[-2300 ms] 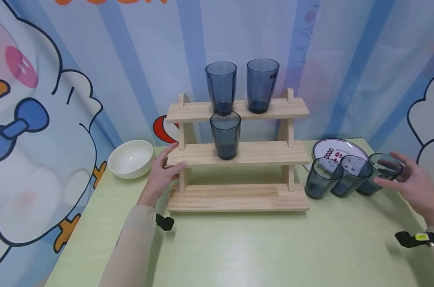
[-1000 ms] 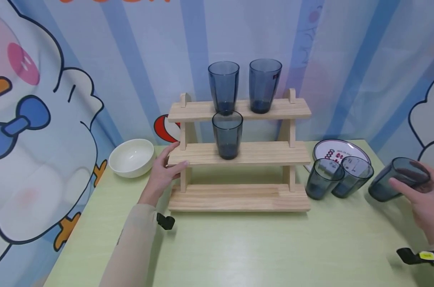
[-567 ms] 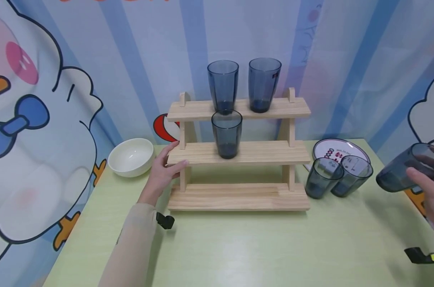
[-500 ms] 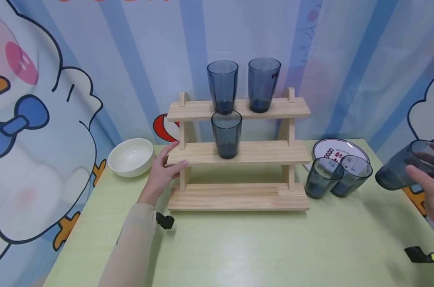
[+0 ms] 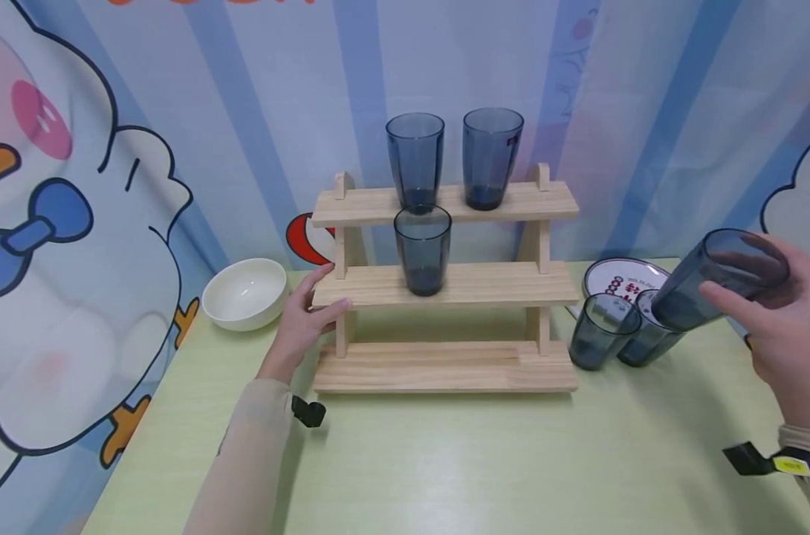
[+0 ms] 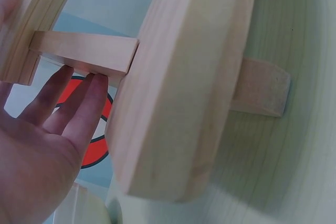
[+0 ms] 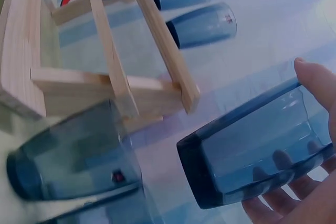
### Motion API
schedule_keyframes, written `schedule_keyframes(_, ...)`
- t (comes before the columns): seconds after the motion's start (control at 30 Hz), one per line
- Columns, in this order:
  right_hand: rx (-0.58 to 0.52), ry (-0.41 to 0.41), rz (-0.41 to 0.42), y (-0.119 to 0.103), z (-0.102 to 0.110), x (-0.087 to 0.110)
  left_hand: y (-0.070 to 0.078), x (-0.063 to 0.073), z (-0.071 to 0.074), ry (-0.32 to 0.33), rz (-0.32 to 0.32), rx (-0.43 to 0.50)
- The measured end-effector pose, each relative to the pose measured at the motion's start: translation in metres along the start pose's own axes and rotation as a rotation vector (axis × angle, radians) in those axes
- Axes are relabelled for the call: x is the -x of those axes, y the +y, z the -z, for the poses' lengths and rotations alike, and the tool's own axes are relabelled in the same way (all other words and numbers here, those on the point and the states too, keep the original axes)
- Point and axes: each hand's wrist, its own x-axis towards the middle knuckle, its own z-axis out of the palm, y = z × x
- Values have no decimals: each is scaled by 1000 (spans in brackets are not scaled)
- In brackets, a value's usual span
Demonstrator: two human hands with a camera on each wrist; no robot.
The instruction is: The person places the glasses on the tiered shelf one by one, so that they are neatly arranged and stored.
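Observation:
My right hand grips a tilted blue glass tumbler, raised above the table at the right. In the right wrist view, fingers and thumb wrap round that tumbler, its base pointing toward the rack. My left hand holds the left end of a three-tier wooden rack at its middle shelf; in the left wrist view its fingertips touch the upright. Two tumblers stand on the top shelf, left and right, with one tumbler on the middle shelf.
Two more tumblers, one nearer and one partly hidden, stand on the table right of the rack. Behind them lies a round white plate-like item with red lettering. A white bowl sits to the left. A printed curtain hangs behind.
My right hand has lifted the outermost tumbler off the table, swung it right, then brought it back left and higher, over the remaining pair. The left hand stays on the rack.

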Motion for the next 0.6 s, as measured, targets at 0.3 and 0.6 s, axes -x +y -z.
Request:
schedule_keyframes(0.3, -241, -130, 57, -29, -39, -4, 1, 0, -1, 4, -2, 1)
schedule_keyframes(0.6, -189, -252, 18, -51, -73, -8, 0, 0, -1, 0, -8, -1)
